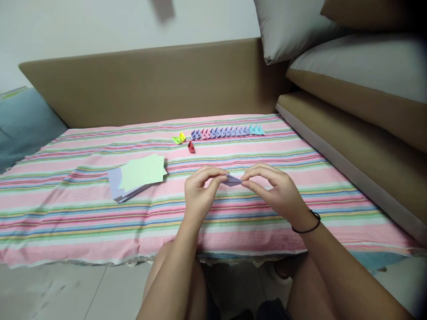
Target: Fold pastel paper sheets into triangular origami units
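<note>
Head view: purple paper (233,180) lies between the fingers, its left end pinched by the left hand (201,189), its right end by the right hand (280,186), above the striped cloth (80,189). Beyond, on the far side, stand a red piece (191,147) and a folded row (230,132); left lies a paper stack (143,173).

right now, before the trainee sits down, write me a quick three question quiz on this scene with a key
1. What do the left hand and right hand both hold?
a) scissors
b) a folded purple paper
c) a pillow
2. True or false: the paper stack lies to the left of the left hand.
3. Fill in: the row of folded pieces ends at picture right in light ____.

Key: 1 b; 2 true; 3 blue.
</note>
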The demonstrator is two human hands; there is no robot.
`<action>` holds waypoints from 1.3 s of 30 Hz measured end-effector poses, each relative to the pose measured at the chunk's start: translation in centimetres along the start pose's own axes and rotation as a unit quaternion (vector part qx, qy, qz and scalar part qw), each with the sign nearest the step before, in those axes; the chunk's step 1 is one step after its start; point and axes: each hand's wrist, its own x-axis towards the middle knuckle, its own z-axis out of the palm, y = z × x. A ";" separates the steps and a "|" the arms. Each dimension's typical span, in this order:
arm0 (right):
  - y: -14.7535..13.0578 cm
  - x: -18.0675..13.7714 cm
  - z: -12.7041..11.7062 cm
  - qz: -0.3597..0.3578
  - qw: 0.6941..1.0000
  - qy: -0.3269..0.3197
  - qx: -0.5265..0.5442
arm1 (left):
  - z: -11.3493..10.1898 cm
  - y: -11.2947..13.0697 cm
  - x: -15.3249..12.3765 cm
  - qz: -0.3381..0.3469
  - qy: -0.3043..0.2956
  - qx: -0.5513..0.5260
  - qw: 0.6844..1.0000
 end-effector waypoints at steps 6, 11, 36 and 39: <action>-0.2 0.0 0.6 0.016 1.000 -0.001 0.026 | 0.3 -0.2 -0.1 -0.028 0.016 -0.003 0.999; 0.3 -0.1 1.5 0.113 0.989 0.027 0.093 | 0.7 -0.2 -0.2 -0.074 0.014 -0.021 0.997; 1.5 -0.3 2.5 0.167 0.976 -0.003 0.138 | 1.6 -0.4 -0.4 -0.197 -0.033 -0.086 0.976; 1.2 -0.2 2.5 0.173 0.975 -0.034 0.138 | 1.5 -0.3 -0.4 -0.198 -0.039 -0.081 0.976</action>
